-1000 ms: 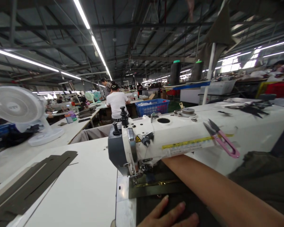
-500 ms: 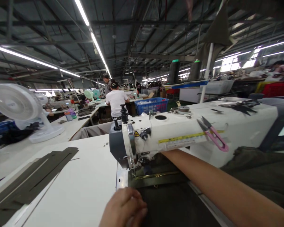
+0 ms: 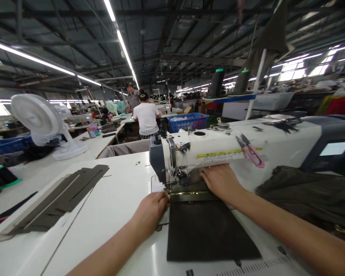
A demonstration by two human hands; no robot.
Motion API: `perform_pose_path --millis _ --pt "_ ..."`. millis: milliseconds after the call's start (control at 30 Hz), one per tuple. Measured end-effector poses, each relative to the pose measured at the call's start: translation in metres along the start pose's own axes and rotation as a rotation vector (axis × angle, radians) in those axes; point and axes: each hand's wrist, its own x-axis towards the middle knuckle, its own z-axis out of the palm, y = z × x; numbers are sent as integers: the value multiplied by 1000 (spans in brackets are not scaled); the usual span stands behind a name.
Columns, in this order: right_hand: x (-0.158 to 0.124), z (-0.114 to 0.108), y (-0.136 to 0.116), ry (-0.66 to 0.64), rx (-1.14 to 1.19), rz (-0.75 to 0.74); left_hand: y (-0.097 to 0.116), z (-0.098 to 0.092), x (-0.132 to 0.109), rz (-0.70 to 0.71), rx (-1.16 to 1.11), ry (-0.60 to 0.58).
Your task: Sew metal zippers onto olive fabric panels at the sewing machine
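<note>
A dark olive fabric piece [image 3: 209, 230] lies under the head of a white sewing machine [image 3: 218, 147], its lower part flat on the table. Across its upper part runs a gold-toothed zipper [image 3: 189, 193], level with the needle area [image 3: 169, 187]. My left hand [image 3: 153, 209] is closed at the fabric's left edge, fingers together just in front of the needle. Beneath the machine arm, my right hand [image 3: 220, 180] rests on the fabric with its fingers stretched toward the needle. Part of the fabric behind the machine head is hidden.
Pink-handled thread snips [image 3: 251, 151] cling to the machine arm. Cut olive strips [image 3: 60, 199] lie on the left table. A white fan [image 3: 37, 119] stands beyond them. Bunched dark fabric [image 3: 307, 199] is at right. A person in a white shirt [image 3: 146, 119] sits ahead near a blue crate [image 3: 186, 122].
My left hand has moved forward to the fabric's edge by the needle. My right hand, earlier hidden behind the machine arm, now shows. The view has shifted, revealing more of the table.
</note>
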Motion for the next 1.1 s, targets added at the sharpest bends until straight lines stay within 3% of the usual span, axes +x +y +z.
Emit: perform_pose_path --millis 167,300,500,700,833,933,1100 --pt "-50 -6 -55 -60 192 -233 0 -5 8 -87 -3 -60" --pt "-42 4 -78 -152 243 -180 0 -9 14 -238 -33 -90" --pt "-24 15 -81 -214 246 -149 -1 -9 13 -260 -101 -18" --pt "-30 24 -78 -185 228 -217 0 3 5 -149 -26 87" --pt "-33 24 -76 12 238 -311 3 8 4 -92 3 90" --pt "-33 28 -75 171 233 -269 5 9 6 -82 26 69" --pt "-29 37 -72 43 320 -236 9 10 8 -88 80 50"
